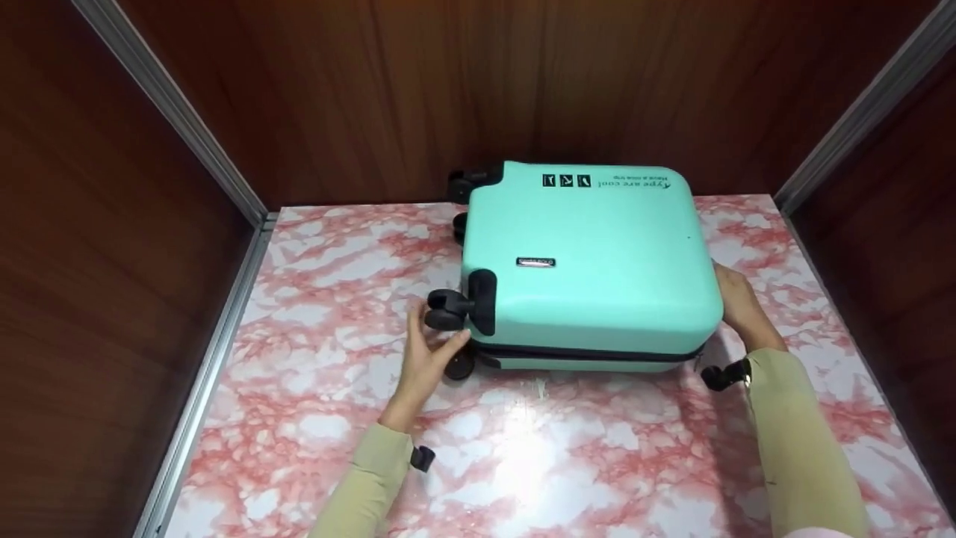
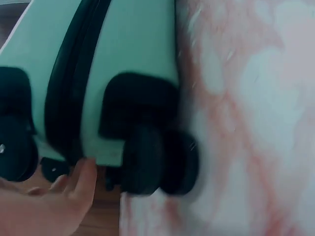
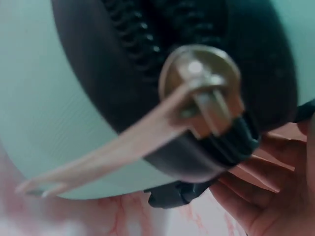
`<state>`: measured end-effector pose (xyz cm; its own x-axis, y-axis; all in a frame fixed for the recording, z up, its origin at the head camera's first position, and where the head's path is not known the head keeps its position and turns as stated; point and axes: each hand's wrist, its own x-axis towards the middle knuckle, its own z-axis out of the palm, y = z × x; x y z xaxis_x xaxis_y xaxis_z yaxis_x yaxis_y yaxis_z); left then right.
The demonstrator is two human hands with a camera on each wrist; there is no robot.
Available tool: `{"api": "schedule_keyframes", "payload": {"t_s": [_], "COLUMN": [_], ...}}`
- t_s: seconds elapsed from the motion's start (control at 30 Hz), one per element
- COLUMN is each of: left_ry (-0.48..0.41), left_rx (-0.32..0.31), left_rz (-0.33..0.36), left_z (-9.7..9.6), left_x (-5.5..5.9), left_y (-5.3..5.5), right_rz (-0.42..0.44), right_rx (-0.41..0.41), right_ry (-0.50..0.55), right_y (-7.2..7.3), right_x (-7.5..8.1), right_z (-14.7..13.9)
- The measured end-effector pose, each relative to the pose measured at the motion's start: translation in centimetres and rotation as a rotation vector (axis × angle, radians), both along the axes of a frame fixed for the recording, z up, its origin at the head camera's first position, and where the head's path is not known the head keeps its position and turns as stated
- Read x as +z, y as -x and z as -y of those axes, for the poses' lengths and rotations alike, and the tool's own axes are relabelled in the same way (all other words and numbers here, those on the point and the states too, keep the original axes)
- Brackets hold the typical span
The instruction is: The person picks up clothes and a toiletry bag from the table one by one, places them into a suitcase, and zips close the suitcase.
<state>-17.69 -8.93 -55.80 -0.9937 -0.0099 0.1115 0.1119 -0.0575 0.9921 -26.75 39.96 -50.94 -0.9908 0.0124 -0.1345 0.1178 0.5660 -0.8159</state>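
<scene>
A mint-green hard-shell suitcase (image 1: 590, 239) lies flat on a pink-and-white marbled surface, its wheeled end to the left. At that end is my left hand (image 1: 426, 359), thumb and fingers spread on either side of a black wheel (image 1: 446, 310). In the left wrist view, the left fingers (image 2: 86, 179) touch the suitcase's end beside its dark zipper band (image 2: 66, 93). Around the opposite end reaches my right hand (image 1: 739, 302). In the right wrist view its extended fingers (image 3: 266, 174) lie against that end, their tips hidden. A metal zipper pull (image 3: 118, 140) hangs in front.
Brown wood panels (image 1: 418, 97) stand behind and on both sides, with metal rails (image 1: 202, 396) along the corners. Small black clips (image 1: 423, 457) sit at both sleeve cuffs. The marbled surface (image 1: 567, 448) stretches in front of the suitcase.
</scene>
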Motion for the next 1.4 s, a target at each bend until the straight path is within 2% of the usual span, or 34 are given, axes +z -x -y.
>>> {"api": "schedule_keyframes", "payload": {"t_s": [0.07,0.13,0.27,0.33,0.4,0.5,0.63,0.77,0.87,1.0,1.17,1.4], "left_ry": [0.107,0.247,0.563,0.684,0.775,0.871,0.952,0.986,0.994,1.005,1.027,1.048], "left_rx": [0.048,0.061,0.055,0.035,0.012,-0.037,-0.083,-0.103,-0.094,-0.065,-0.013,0.060], "left_rz": [-0.061,-0.140,-0.325,-0.400,-0.453,-0.468,-0.494,-0.513,-0.526,-0.558,-0.593,-0.611], "left_z": [0.5,1.0,1.6,1.8,1.9,1.8,1.3,0.7,0.4,0.1,-0.2,-0.7], "left_x": [0.8,1.7,3.4,4.1,4.7,5.4,6.0,6.2,6.1,5.7,5.5,5.2], "left_y": [0.4,0.9,1.9,2.5,2.9,3.4,3.8,4.0,4.0,4.0,3.8,3.5], "right_rz": [-0.014,-0.036,-0.059,-0.050,-0.034,-0.024,-0.026,-0.017,-0.024,-0.059,-0.175,-0.380], "right_rx": [-0.001,0.009,0.027,0.029,0.032,0.061,0.079,0.110,0.127,0.110,0.105,0.113], "right_ry": [-0.004,-0.022,-0.062,-0.080,-0.091,-0.111,-0.092,-0.088,-0.139,-0.213,-0.288,-0.483], "right_y": [-0.8,-1.7,-3.7,-4.8,-5.9,-7.5,-9.3,-10.6,-11.2,-11.6,-12.2,-13.3], "right_x": [0.0,0.0,-0.3,-0.5,-0.8,-1.4,-2.2,-2.5,-2.4,-2.5,-3.0,-3.7], "right_z": [-0.1,-0.2,-0.1,0.0,0.0,0.0,0.2,0.7,1.3,2.1,2.7,3.2]}}
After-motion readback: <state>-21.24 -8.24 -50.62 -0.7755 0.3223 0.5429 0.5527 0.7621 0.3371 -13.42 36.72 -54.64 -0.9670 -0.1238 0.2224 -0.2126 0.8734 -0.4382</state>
